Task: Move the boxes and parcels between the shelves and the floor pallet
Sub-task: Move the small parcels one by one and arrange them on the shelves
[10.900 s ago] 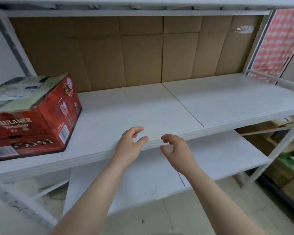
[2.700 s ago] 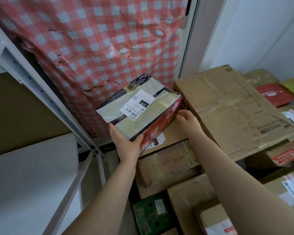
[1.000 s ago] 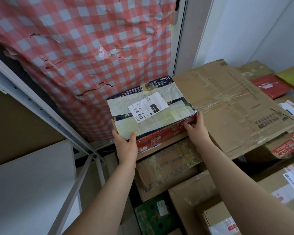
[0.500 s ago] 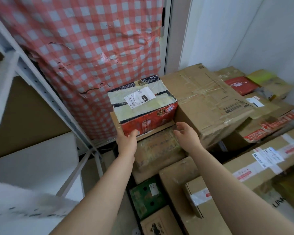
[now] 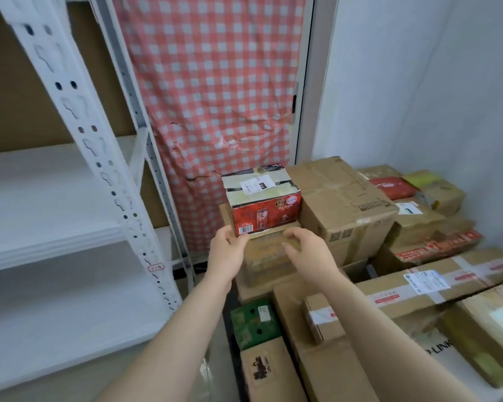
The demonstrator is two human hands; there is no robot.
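Right hand (image 5: 305, 252) hangs loosely curled, empty; left hand (image 5: 227, 252) touches the lower left corner of the red box (image 5: 263, 216), grasp unclear. The box sits on a brown carton (image 5: 263, 264), long axis left-right, red face toward the camera, taped top up, checked cloth (image 5: 215, 82) behind

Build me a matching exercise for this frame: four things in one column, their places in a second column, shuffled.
Things
1. red box
2. green box
3. checked cloth
4. shelf upright

Places
A. hangs at the back
B. sits on top of a brown carton
C. low down, at the near left edge of the pile
D. on the left, white, punched with holes

Pairs: 1-B, 2-C, 3-A, 4-D
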